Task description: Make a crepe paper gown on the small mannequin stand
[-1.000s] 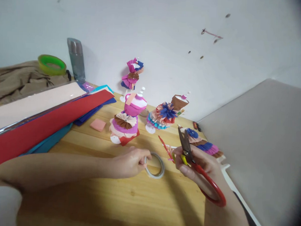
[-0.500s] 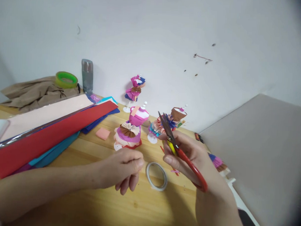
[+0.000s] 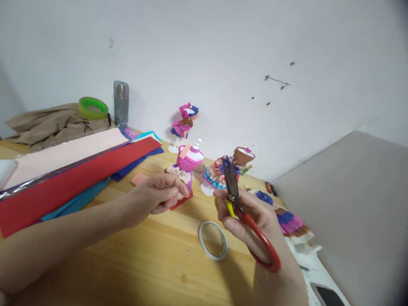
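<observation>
My right hand (image 3: 251,219) grips red-handled scissors (image 3: 255,230), their blades shut and pointing up. My left hand (image 3: 154,196) hovers above the wooden table (image 3: 136,266) with its fingertips pinched together; nothing shows between them. It is just in front of a pink paper-dress figure (image 3: 189,159). A white tape roll (image 3: 212,240) lies flat on the table between my hands, touched by neither. Behind the scissors stands a second figure with layered coloured frills (image 3: 214,173).
Red (image 3: 72,177), pale pink (image 3: 56,154) and blue paper sheets lie at left. A grey bottle (image 3: 120,103), a green tape roll (image 3: 93,108) and brown cloth (image 3: 47,123) sit at the back. Another figure (image 3: 184,119) stands by the wall, one lies at right (image 3: 288,218). A phone (image 3: 331,302) lies bottom right.
My left hand let go of the white tape roll and rose toward the pink figure, fingers pinched. My right hand brought the scissors left and closer, blades upright. The view tilted up slightly.
</observation>
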`<state>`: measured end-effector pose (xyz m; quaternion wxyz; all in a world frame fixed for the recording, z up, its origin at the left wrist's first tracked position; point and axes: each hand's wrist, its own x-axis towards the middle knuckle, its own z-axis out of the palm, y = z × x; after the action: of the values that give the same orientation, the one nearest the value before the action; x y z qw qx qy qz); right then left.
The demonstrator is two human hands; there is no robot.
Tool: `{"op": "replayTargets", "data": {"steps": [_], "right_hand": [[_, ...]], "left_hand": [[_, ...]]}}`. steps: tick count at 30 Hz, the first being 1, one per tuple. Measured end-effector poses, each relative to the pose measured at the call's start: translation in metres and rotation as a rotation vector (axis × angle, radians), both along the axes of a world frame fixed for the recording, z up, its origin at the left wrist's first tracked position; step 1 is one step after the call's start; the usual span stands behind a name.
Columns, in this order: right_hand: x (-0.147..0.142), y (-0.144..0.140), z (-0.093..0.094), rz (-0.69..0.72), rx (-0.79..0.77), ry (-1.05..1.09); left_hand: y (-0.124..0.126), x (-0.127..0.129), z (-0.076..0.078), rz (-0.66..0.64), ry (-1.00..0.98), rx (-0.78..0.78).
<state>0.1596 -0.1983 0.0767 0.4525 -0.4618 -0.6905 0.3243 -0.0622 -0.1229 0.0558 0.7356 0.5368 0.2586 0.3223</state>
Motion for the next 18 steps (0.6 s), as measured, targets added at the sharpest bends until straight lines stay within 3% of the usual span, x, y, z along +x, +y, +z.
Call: {"op": "replayTargets", "data": {"steps": [5, 9, 14, 16, 18], "right_hand": [[-0.002, 0.002, -0.008, -0.023, 0.018, 0.041], [0.014, 0.000, -0.005, -0.112, 0.082, 0.076], [0.034, -0.011, 0.004, -0.251, 0.167, 0.110], [0.037, -0.015, 0.007, -0.292, 0.182, 0.123], [0.039, -0.019, 0.011, -0.327, 0.203, 0.128]], "left_hand": [[0.003, -0.011, 0.008, 0.197, 0.040, 0.188], [-0.003, -0.014, 0.009, 0.217, 0.146, 0.422], [-0.017, 0.005, -0.007, -0.045, 0.432, 0.639], [-0.019, 0.018, -0.016, -0.199, 0.445, 0.598], [-0.020, 0.032, -0.023, -0.365, 0.391, 0.415]]}}
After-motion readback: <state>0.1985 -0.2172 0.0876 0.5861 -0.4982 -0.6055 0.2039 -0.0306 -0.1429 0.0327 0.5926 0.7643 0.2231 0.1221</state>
